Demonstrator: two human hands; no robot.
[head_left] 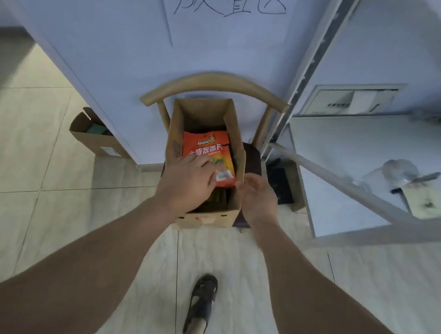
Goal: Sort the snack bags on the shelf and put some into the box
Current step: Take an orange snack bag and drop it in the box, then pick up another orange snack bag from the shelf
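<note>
One orange snack bag (pixel 210 153) in box (pixel 235 141), under left fingers (pixel 204 163).

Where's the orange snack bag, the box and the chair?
orange snack bag (pixel 206 146): head view, on its printed front.
box (pixel 174 127): head view, on its left wall.
chair (pixel 215 81): head view, on its curved wooden back.

Bare forearms, dark strappy sandal (pixel 203 301)

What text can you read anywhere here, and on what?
"放置区": handwritten on the white paper sheet on the wall.
"大波浪薯片": large white characters on the orange snack bag in the box.
Small brand line above it: too blurred to read.
</note>
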